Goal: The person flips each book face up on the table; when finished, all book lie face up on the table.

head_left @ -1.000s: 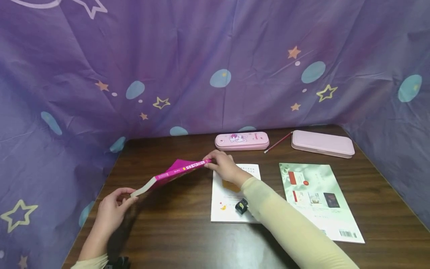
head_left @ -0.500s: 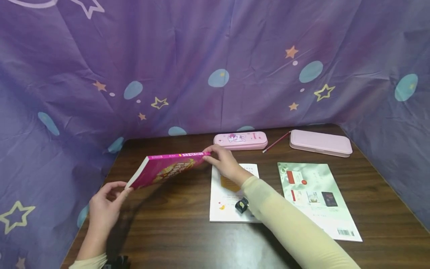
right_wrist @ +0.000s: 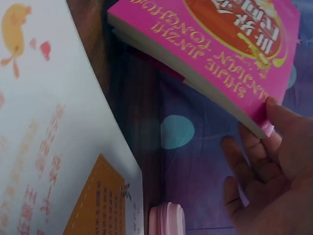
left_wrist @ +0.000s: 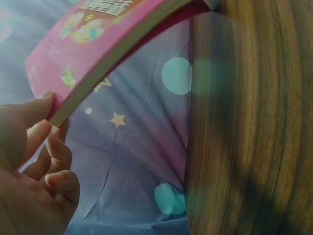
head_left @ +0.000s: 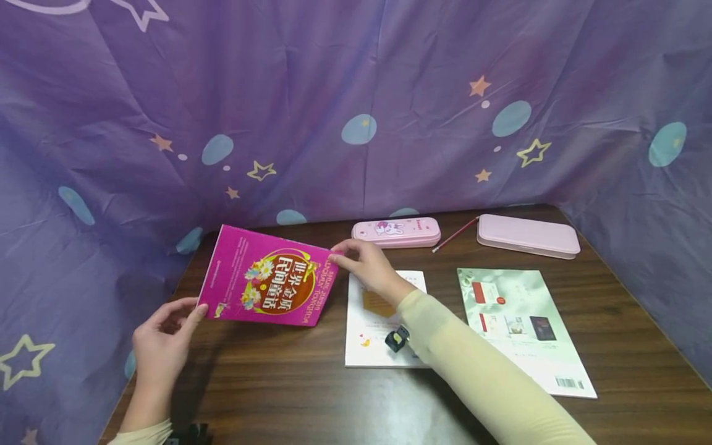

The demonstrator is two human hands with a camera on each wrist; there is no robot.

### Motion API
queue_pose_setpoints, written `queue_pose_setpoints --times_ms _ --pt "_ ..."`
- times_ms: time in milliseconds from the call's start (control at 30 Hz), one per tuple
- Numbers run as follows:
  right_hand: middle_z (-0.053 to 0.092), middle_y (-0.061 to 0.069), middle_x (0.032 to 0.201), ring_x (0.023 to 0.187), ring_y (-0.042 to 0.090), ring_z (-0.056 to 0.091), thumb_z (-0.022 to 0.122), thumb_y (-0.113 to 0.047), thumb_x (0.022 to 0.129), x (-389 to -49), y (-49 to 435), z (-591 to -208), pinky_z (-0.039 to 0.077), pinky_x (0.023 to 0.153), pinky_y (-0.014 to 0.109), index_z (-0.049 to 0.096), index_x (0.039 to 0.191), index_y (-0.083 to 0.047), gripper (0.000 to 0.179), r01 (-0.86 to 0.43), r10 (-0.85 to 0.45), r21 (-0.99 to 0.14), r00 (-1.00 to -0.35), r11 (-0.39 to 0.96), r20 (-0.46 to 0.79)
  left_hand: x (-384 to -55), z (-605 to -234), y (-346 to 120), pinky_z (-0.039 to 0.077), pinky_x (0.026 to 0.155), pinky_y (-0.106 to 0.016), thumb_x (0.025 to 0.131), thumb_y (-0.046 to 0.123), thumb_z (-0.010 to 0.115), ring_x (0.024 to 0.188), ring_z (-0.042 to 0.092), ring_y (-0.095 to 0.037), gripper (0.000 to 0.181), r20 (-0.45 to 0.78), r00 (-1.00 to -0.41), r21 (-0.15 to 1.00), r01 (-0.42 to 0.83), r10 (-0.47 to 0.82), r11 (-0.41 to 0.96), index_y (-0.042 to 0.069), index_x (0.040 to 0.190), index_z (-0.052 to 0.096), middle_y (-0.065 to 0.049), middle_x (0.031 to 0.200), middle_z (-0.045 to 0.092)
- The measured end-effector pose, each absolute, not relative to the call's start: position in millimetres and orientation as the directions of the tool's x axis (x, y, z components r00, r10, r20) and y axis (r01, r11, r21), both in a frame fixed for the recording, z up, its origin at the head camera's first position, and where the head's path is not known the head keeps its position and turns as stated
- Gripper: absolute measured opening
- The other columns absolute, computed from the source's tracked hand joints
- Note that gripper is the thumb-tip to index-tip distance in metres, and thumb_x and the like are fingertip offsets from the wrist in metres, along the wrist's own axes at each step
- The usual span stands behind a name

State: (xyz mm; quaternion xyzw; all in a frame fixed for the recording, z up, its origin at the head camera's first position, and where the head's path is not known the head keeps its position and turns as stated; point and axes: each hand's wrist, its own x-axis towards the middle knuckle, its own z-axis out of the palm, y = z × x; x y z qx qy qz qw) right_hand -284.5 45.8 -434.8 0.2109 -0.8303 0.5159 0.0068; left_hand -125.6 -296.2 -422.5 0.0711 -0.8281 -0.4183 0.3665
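A magenta book (head_left: 233, 278) with a red and gold title is held tilted above the left part of the table, its cover facing me. My left hand (head_left: 164, 343) pinches its lower left corner between thumb and fingers. At the upper right corner, my right hand (head_left: 369, 266) pinches it the same way. The left wrist view shows the book's page edge (left_wrist: 105, 71) and the thumb of the left hand (left_wrist: 39, 171) on the cover. In the right wrist view the right hand (right_wrist: 279, 171) grips one corner, its other fingers loosely bent.
Under my right forearm lies a white booklet (head_left: 364, 324). A green and white magazine (head_left: 528, 334) is to its right. Along the back are a pink pencil case with a rabbit (head_left: 397, 232), a red pencil (head_left: 456, 235) and a plain pink case (head_left: 528, 235). A purple curtain (head_left: 311, 93) stands behind.
The book has turned from spine-edge view to showing its cover towards me, its far edge rising. My left hand has moved slightly up and left; the right hand has shifted slightly up and left.
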Motion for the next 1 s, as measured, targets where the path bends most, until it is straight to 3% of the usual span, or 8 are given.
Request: queue_pose_setpoints --times_ms 233,433,500,600,700,767,1000 --pt "0.077 0.001 0.108 0.107 0.018 0.067 0.074 -0.033 0.095 -280 44 -430 0.049 0.103 0.041 0.076 0.111 -0.015 0.024 -0.353 -0.338 -0.853 -0.914 0.385 0.225 -125 -420 -294 0.035 0.051 -0.013 0.083 0.007 0.086 0.055 0.048 0.003 0.020 0.529 -0.727 0.750 0.160 -0.437 0.641 0.004 0.102 0.079 0.020 0.064 0.058" --pt "0.076 0.001 0.098 0.094 0.016 0.066 0.075 -0.029 0.095 -277 42 -437 0.053 0.091 0.036 0.077 0.107 -0.013 0.020 -0.342 -0.344 -0.839 -0.917 0.423 0.200 -124 -423 -295 0.037 0.053 -0.012 0.085 0.008 0.084 0.058 0.049 0.005 0.019 0.514 -0.745 0.742 0.137 -0.426 0.656 0.005 0.103 0.079 0.027 0.070 0.059" --pt "0.074 0.001 0.094 0.088 0.014 0.064 0.075 -0.029 0.095 -276 41 -441 0.053 0.086 0.032 0.077 0.105 -0.013 0.019 -0.334 -0.342 -0.826 -0.921 0.455 0.185 -124 -424 -296 0.039 0.055 -0.011 0.085 0.008 0.084 0.060 0.051 0.004 0.019 0.494 -0.771 0.733 0.120 -0.402 0.670 0.006 0.104 0.078 0.024 0.073 0.062" --pt "0.072 -0.001 0.090 0.083 0.011 0.062 0.076 -0.030 0.094 -275 40 -447 0.051 0.080 0.028 0.076 0.106 -0.015 0.019 -0.329 -0.356 -0.807 -0.921 0.491 0.159 -126 -426 -297 0.040 0.056 -0.013 0.087 0.009 0.083 0.062 0.051 0.003 0.021 0.446 -0.820 0.709 0.079 -0.359 0.701 0.008 0.106 0.076 0.009 0.079 0.069" --pt "0.069 0.000 0.090 0.080 0.012 0.060 0.077 -0.024 0.092 -274 40 -451 0.050 0.075 0.027 0.071 0.113 -0.016 0.023 -0.347 -0.417 -0.802 -0.899 0.487 0.136 -127 -427 -300 0.040 0.056 -0.016 0.089 0.014 0.081 0.062 0.051 0.003 0.018 0.368 -0.875 0.667 0.011 -0.316 0.745 0.009 0.106 0.076 -0.006 0.084 0.074" --pt "0.067 0.002 0.089 0.080 0.012 0.059 0.078 -0.019 0.091 -272 41 -453 0.050 0.074 0.029 0.067 0.119 -0.018 0.031 -0.372 -0.466 -0.794 -0.876 0.481 0.127 -128 -429 -302 0.042 0.056 -0.018 0.091 0.018 0.080 0.063 0.052 0.002 0.018 0.300 -0.909 0.637 -0.035 -0.288 0.770 0.010 0.107 0.077 -0.011 0.088 0.076" --pt "0.070 -0.007 0.086 0.086 0.012 0.060 0.081 -0.023 0.089 -267 38 -458 0.036 0.092 0.041 0.068 0.119 -0.026 0.033 -0.474 -0.547 -0.658 -0.830 0.586 0.110 -127 -438 -313 0.046 0.061 -0.029 0.089 0.019 0.080 0.064 0.064 -0.010 0.029 -0.025 -0.985 0.579 -0.153 -0.171 0.801 0.003 0.113 0.074 -0.006 0.081 0.077"
